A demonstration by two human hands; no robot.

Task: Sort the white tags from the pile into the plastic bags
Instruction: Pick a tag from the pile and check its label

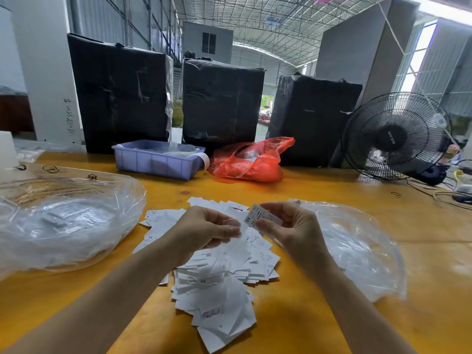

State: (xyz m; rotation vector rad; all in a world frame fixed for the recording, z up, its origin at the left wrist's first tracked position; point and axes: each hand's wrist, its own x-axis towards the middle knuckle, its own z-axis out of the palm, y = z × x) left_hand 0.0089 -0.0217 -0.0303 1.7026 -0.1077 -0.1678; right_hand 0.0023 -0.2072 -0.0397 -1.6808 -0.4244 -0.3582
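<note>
A pile of white tags (217, 284) is spread over the middle of the yellow table (319, 302). Above it my right hand (288, 226) pinches one white tag (256, 215) printed XS between thumb and fingers. My left hand (204, 228) hovers just left of that tag with its fingers curled, thumb against fingertips; what it pinches is too small to tell. A large clear plastic bag (63, 221) holding tags lies at the left. A second clear plastic bag (357, 246) lies at the right, partly behind my right hand.
A blue plastic tray (155, 159) and a red plastic bag (250, 159) sit at the back of the table before three black-wrapped boxes (222, 103). A black fan (396, 136) stands at the back right, with cables (449, 195) beside it.
</note>
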